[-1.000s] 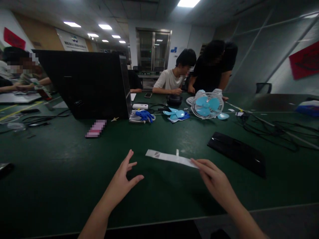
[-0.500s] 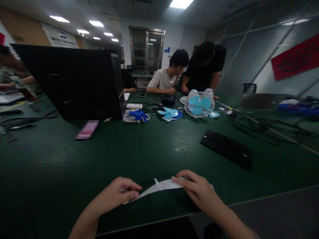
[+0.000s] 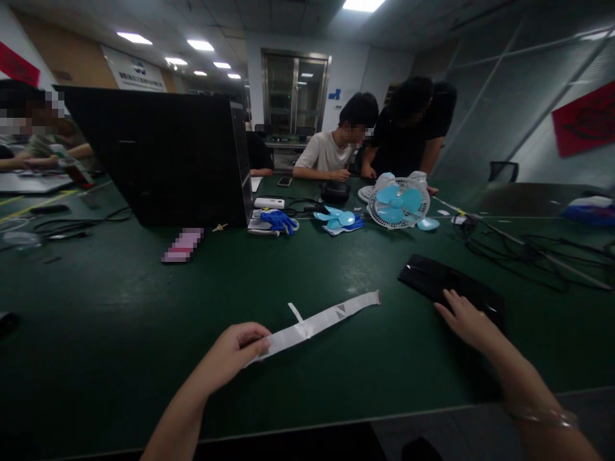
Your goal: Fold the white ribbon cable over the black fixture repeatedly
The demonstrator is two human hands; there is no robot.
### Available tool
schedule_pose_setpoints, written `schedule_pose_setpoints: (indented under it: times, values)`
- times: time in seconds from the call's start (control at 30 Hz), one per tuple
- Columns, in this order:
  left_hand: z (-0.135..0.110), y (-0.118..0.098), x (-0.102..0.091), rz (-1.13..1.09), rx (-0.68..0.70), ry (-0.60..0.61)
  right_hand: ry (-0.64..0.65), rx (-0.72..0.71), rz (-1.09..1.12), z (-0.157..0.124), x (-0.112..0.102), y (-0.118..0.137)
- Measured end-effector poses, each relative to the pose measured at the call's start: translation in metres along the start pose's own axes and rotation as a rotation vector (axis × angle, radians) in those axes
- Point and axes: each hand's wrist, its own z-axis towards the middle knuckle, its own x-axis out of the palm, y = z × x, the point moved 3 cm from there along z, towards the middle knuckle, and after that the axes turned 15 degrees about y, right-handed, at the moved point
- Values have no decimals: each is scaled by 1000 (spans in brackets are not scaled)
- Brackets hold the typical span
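My left hand [image 3: 239, 351] pinches the lower-left end of a long white flat strip [image 3: 323, 322] between thumb and fingers. The strip resembles a ribbon cable, with fine lines along it, a grey patch, a small tab standing off its far side and a brownish far end. It slants up to the right over the green table. To the right, my right hand [image 3: 466, 320] is open, fingers stretched over the near edge of a glossy black panel [image 3: 425, 275]. Whether the fingertips touch the panel, I cannot tell.
A big black box [image 3: 163, 160] stands at the left, with a pink phone [image 3: 183, 246] before it. Blue gloves [image 3: 278, 222], light-blue fan blades [image 3: 335, 218] and a white-caged fan [image 3: 398, 203] lie farther back. Black cables [image 3: 519, 250] tangle at right. Two people lean over the far side.
My right hand has let go of the strip and moved right to the black panel. The strip's right end now lies uncovered, swung farther away; my left hand still holds the other end.
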Motion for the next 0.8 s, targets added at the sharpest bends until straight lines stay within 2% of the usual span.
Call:
schedule_pose_setpoints:
  times: [0.1,0.2,0.4,0.63,0.8]
  values:
    - [1,-2,1,-9,20,-13,43,-30,-2,6,5,5]
    - [2,-7,2,-3,33,-26,65,-113,-6,3,5,27]
    - [2,-8,4,-15,100,20,159,-320,-3,-15,2,94]
    - [-10,-9,2,-9,164,80,334,-618,66,-57,-13,177]
    - [-20,-7,-9,-60,207,54,440,-702,127,-87,-26,219]
